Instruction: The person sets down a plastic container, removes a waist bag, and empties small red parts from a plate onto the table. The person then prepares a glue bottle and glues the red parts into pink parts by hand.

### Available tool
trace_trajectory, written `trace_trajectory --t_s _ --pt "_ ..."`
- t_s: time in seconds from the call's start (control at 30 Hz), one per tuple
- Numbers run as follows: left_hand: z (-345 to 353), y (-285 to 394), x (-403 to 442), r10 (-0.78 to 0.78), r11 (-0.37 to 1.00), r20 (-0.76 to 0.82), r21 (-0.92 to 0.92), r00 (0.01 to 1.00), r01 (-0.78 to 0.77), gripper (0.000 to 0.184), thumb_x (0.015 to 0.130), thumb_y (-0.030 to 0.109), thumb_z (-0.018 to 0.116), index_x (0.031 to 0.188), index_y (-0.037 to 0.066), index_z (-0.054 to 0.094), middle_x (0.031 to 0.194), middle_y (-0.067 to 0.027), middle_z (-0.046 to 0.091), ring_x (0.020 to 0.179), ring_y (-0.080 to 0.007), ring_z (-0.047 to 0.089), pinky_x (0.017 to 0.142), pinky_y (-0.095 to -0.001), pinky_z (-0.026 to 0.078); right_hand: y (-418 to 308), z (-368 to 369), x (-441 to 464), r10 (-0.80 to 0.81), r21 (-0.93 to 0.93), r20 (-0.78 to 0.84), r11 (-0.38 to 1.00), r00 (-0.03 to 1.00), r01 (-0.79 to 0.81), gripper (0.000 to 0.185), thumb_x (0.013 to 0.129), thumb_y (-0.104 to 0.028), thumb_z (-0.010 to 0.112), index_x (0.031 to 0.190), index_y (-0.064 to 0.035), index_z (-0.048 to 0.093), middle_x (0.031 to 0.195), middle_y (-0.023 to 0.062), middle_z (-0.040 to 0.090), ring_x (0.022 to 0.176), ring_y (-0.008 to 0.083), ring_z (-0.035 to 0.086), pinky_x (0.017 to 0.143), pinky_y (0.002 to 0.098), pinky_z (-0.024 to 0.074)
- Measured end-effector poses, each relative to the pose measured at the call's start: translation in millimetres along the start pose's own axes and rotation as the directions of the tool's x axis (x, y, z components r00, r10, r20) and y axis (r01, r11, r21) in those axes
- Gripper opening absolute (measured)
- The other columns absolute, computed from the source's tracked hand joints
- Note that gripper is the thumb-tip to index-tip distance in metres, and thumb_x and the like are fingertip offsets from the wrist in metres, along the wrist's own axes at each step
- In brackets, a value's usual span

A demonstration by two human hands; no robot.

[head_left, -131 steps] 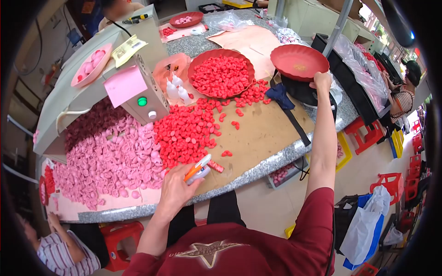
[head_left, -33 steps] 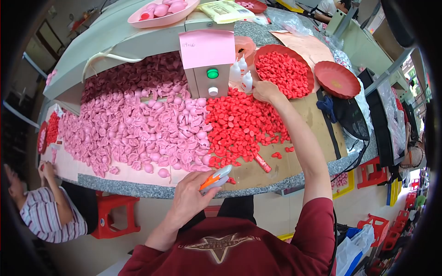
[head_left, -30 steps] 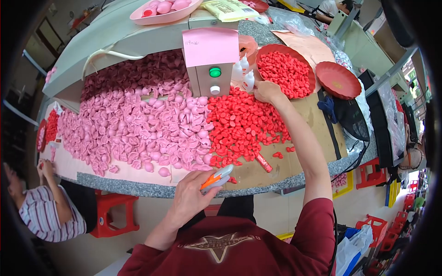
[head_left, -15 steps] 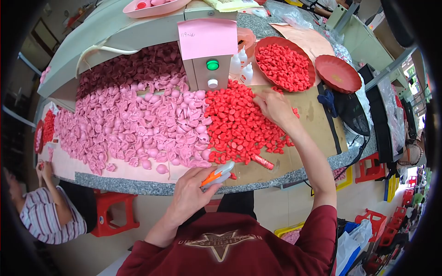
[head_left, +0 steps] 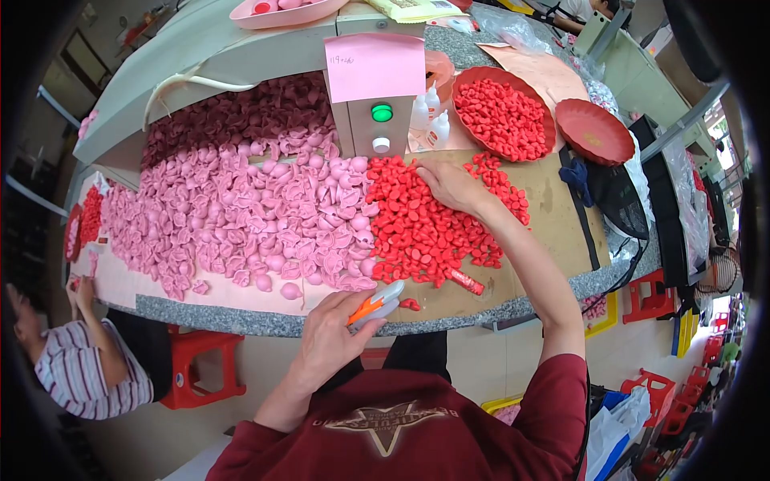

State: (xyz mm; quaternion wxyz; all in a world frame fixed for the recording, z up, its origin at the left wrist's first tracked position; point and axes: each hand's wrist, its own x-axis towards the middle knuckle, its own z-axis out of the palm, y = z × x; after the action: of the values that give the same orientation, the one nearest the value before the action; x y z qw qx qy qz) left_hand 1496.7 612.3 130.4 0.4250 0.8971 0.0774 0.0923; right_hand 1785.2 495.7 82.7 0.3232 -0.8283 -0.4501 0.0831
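My left hand (head_left: 327, 337) is closed around an orange and grey hand tool (head_left: 377, 303), whose exact kind I cannot make out, just over the table's front edge. My right hand (head_left: 453, 186) lies palm down on the heap of small red plastic pieces (head_left: 409, 232), fingers stretched toward its upper left part; what is under the palm is hidden. A red marker-like tube (head_left: 465, 281) lies at the front of the heap. Left of the red pieces, a wide pile of pink shell-shaped pieces and pink balls (head_left: 249, 216) touches them.
A grey machine (head_left: 373, 128) with a green button arches over the pink pile. White squeeze bottles (head_left: 437, 128), a red bowl of red pieces (head_left: 501, 116) and another red bowl (head_left: 593, 132) stand behind. Another person (head_left: 88, 361) sits at the left, beside a red stool (head_left: 204, 369).
My right hand has moved left across the red heap, and more red pieces show to its right. The left hand keeps its hold on the tool. The view has shifted slightly.
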Motion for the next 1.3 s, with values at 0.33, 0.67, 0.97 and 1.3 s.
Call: trace_trajectory --t_s 0.33,0.67,0.97,1.3 --pt "6.2 4.4 -1.0 0.023 1.0 0.032 -0.006 0.999 -0.023 0.037 0.068 0.012 0.072 0.1 -0.001 0.061 0.087 -0.0156 0.061 0.078 -0.0302 0.06 0.068 -0.0359 0.048 35.6 -41.0 -27.3 -0.083 -0.379 -0.268 0.925 0.96 -0.025 0.017 0.084 -0.015 0.05 0.08 0.0003 0.056 0.087 0.0179 0.057 0.086 0.0354 0.054 0.076 0.0437 0.0444" --pt "7.2 2.5 -6.0 0.025 1.0 0.042 0.0 0.999 -0.025 0.039 0.066 0.012 0.074 0.1 0.0 0.062 0.087 -0.0147 0.062 0.078 -0.0282 0.061 0.069 -0.0341 0.048 42.4 -41.6 -62.7 0.08 -0.46 -0.319 0.858 0.944 -0.228 0.03 0.088 -0.023 0.047 0.105 0.0009 0.054 0.099 0.0157 0.056 0.097 0.0314 0.052 0.084 0.0414 0.0413" --pt "5.8 3.4 -7.1 0.026 0.999 0.053 -0.019 0.998 -0.025 0.036 0.068 0.012 0.072 0.1 0.0 0.061 0.086 -0.0152 0.061 0.077 -0.0304 0.06 0.067 -0.0364 0.048 13.0 -61.9 -71.1 0.16 -0.332 -0.545 0.86 0.823 -0.387 0.023 0.081 -0.016 0.059 0.099 -0.003 0.06 0.099 0.0162 0.056 0.086 0.0329 0.055 0.078 0.0409 0.0443" --pt "5.5 4.7 -0.8 -0.001 1.0 0.036 -0.018 0.999 0.002 0.037 0.068 0.012 0.072 0.101 0.0 0.061 0.087 -0.0158 0.061 0.077 -0.0305 0.06 0.067 -0.0364 0.048 133.7 -102.3 5.9 0.052 -0.326 -0.438 0.921 0.898 -0.212 0.038 0.073 -0.02 0.069 0.11 -0.0112 0.062 0.082 0.0195 0.056 0.08 0.0309 0.057 0.072 0.0376 0.0435"
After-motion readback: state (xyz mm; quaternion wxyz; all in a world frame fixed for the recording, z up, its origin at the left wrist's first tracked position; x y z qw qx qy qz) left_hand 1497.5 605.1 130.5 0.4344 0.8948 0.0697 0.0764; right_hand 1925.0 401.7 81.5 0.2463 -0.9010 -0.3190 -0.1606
